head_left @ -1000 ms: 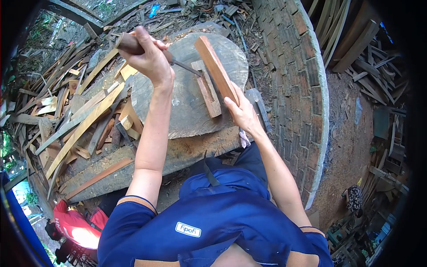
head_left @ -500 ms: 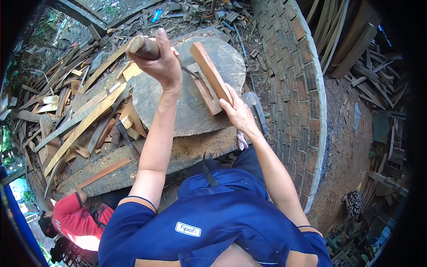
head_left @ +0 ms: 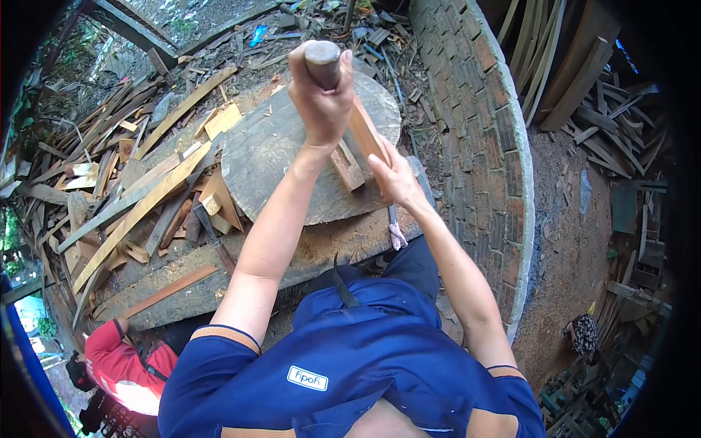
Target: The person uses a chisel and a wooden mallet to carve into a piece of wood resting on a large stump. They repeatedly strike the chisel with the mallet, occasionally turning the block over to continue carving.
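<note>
My left hand (head_left: 323,109) is closed around the round wooden handle (head_left: 323,66) of a chisel, held upright with its butt end facing me. Hand and forearm hide the blade. My right hand (head_left: 395,177) grips the near end of a reddish-brown wooden bar (head_left: 363,130), whose far end passes out of sight behind my left hand. Partly under the bar lies a mortised wood piece (head_left: 349,172) with a slot cut in it. It rests on a large round log slab (head_left: 266,164), and my left wrist covers its far part.
A curved brick wall (head_left: 475,146) stands close on the right. Offcuts and long planks (head_left: 146,212) are heaped on the left. A dark tool (head_left: 209,228) leans by the slab's left edge. A person in a red shirt (head_left: 120,365) is at lower left.
My left hand has moved right with the chisel, and its handle now stands more upright. The bar's far end and the chisel blade have become hidden. My right hand has shifted slightly right.
</note>
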A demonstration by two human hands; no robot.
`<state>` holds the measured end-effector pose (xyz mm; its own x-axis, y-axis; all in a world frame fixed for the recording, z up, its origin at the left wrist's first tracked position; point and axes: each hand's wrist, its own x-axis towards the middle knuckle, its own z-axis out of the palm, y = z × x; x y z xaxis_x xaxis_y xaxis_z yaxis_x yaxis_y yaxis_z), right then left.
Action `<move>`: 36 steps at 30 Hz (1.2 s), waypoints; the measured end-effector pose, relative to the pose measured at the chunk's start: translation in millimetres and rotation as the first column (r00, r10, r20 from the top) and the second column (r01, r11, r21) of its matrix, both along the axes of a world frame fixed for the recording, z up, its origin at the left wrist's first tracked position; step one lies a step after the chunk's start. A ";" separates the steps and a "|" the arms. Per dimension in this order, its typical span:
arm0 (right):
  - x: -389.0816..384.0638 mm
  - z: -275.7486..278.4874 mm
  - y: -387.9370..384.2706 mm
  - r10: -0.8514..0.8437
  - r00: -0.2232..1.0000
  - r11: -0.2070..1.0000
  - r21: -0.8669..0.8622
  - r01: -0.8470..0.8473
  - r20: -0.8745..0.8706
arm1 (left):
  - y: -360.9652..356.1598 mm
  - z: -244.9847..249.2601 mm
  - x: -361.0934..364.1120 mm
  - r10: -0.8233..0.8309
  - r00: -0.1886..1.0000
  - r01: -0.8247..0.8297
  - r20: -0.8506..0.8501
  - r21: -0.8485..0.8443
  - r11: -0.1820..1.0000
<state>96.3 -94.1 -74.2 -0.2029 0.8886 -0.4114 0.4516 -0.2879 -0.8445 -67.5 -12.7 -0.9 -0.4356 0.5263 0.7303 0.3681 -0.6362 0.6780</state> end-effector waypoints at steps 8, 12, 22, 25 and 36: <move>-4.1 152.5 4.0 -0.004 0.993 0.523 0.846 0.105 -0.121 | -4.5 -8.8 2.6 0.013 0.997 -0.017 -0.078 -0.056 0.998; 7.0 174.3 -15.2 0.070 0.936 0.742 0.609 -0.281 0.346 | -1.8 -3.9 -5.2 -0.083 0.996 0.081 -0.026 -0.064 0.995; -1.3 195.3 -16.3 0.069 0.884 0.679 0.628 -0.381 0.462 | -13.2 -3.5 -12.7 -0.220 0.960 0.220 0.173 0.021 0.975; -9.1 193.2 -20.2 0.091 0.956 0.642 0.717 -0.271 0.279 | -19.7 -6.0 -12.6 -0.189 0.969 0.205 0.160 -0.084 0.975; -0.8 109.8 -18.1 0.136 0.990 0.925 0.354 -0.141 0.040 | -18.8 -20.7 -69.0 -0.161 0.755 0.240 0.636 -0.039 0.970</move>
